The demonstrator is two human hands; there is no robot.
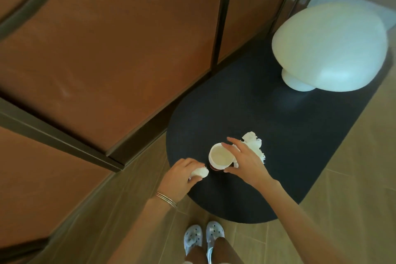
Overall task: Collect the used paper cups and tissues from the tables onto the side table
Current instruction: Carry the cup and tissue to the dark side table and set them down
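A white paper cup (220,156) stands on the near end of the dark oval side table (300,146), its open mouth facing up. My right hand (246,161) curls round the cup's right side, thumb at the bottom and fingers over the rim. A crumpled white tissue (255,143) lies on the table just behind that hand. My left hand (182,176) grips a second crumpled tissue (200,172) at the table's near left edge, right beside the cup.
A large white mushroom-shaped lamp (327,49) stands at the table's far end. Brown panels with dark metal frames (220,17) run along the left of the table. Wood-look floor lies below, and my feet in pale clogs (203,238) stand at the table's near edge.
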